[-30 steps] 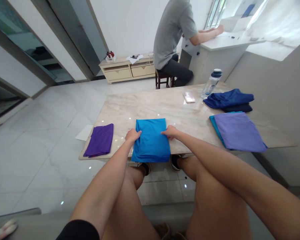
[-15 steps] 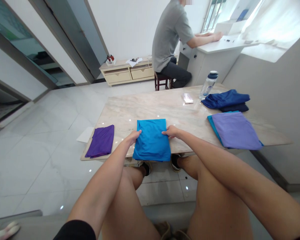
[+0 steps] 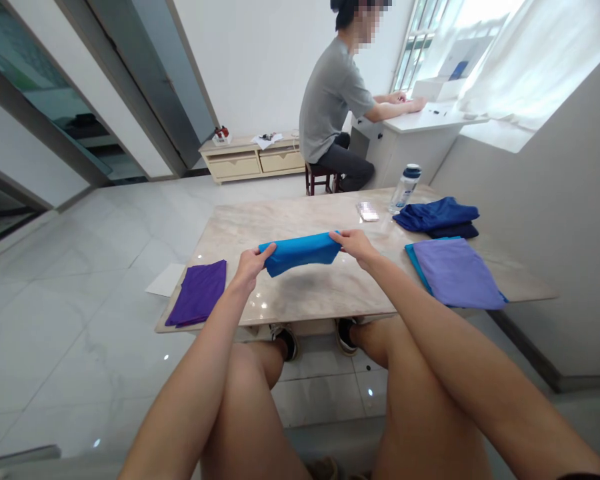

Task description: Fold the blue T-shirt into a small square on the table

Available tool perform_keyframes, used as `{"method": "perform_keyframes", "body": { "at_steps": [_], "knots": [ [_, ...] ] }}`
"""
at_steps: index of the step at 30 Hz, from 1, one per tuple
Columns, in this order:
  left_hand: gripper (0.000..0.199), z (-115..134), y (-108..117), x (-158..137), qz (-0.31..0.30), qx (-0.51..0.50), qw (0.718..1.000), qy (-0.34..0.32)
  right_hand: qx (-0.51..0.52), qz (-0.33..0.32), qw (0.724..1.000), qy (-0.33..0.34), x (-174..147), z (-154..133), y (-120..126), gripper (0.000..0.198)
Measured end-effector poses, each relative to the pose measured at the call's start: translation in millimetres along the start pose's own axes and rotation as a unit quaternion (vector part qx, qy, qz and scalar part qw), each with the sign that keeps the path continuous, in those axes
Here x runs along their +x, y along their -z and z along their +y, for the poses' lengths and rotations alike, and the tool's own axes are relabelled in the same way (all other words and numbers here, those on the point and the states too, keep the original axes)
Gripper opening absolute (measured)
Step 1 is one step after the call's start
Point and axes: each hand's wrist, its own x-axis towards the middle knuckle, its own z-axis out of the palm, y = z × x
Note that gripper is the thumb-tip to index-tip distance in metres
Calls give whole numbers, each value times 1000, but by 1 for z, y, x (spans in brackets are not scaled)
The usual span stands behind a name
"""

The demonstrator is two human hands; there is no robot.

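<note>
- Head view: left hand (image 3: pixel 251 264) and right hand (image 3: pixel 356 244), fingers pinched on the ends of a folded blue cloth (image 3: pixel 300 252) held above the worktop (image 3: pixel 310 293).
- Purple cloth (image 3: pixel 199 292) at left; lilac cloth (image 3: pixel 455 272), navy cloth (image 3: pixel 437 217) and bottle (image 3: pixel 405 187) at right.
- Seated person (image 3: pixel 333 117) behind, face blurred.
- Small item (image 3: pixel 367 211) by the bottle: unclear.

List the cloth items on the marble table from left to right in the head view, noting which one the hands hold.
Folded dark purple cloth → folded bright blue cloth, held up between left hand and right hand → flat lavender cloth.
</note>
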Motion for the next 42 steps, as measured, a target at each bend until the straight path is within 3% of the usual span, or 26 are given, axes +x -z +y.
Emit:
{"method": "perform_keyframes", "body": {
  "at_steps": [4,7,10,13,16,19,22,25,28,32,42],
  "knots": [
    [75,15,4,-17,14,-19,994,-104,19,57,993,103,-10,-17,9,55],
    [73,21,2,-20,41,-19,989,-137,12,92,986,136,-16,-25,12,60],
    [69,21,-4,-21,18,-40,997,-69,11,112,986,122,-19,-27,10,58],
    [62,20,-9,-25,-87,-51,994,53,12,127,988,83,-18,-23,10,52],
    [64,20,-14,-32,-154,-55,985,51,26,78,996,46,-17,-18,17,45],
    [68,24,-18,-34,-104,-65,992,-25,70,16,996,47,-17,-14,30,47],
    [68,28,-23,-31,-36,-77,994,-68,84,51,993,66,-17,-13,42,58],
    [67,31,-26,-29,-5,-83,993,-82,65,69,990,102,-18,-14,48,56],
    [61,33,-29,-29,8,-67,991,-117,66,24,986,150,-21,-15,50,54],
    [46,34,-33,-28,50,-16,978,-201,43,-49,979,194,-22,-12,51,66],
    [23,27,-37,-21,42,22,967,-251,-173,70,953,239,-20,-16,52,15]
  ]
}}
